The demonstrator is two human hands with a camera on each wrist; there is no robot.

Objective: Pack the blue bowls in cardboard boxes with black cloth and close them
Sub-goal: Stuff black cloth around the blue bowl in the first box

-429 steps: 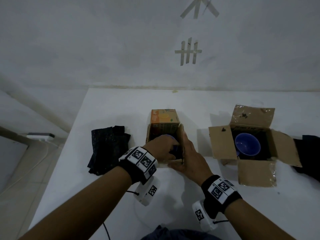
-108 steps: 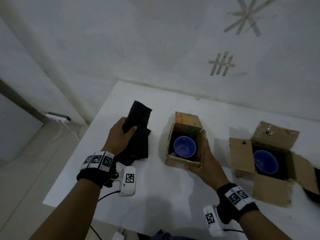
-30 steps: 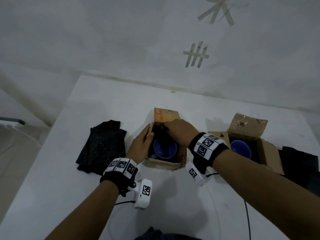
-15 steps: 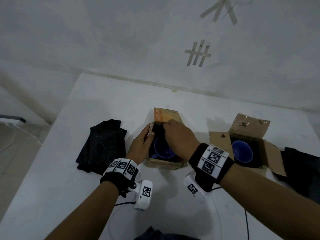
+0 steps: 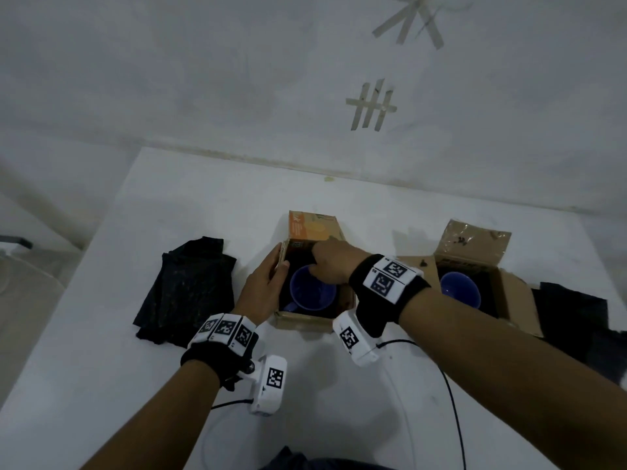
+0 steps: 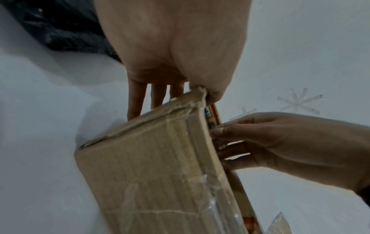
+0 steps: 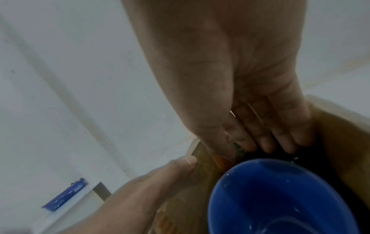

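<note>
white table (image 5: pixel 190 205) | on it — two open cardboard boxes (image 5: pixel 307 322) (image 5: pixel 515 300) | black cloths (image 5: pixel 190 286) (image 5: pixel 573 317) at left and right ends

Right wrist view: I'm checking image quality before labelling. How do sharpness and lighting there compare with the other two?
Right wrist view: dim, soft; blue bowl and right hand blurred. Left wrist view: brighter, cardboard box ribbing fairly clear, left hand soft. Head view: dim, even light, wide-angle bending at the white table edges, faint shadows.

Glossy blue bowl (image 7: pixel 280 197) — matt, perhaps taped, cardboard box (image 6: pixel 152 166).
</note>
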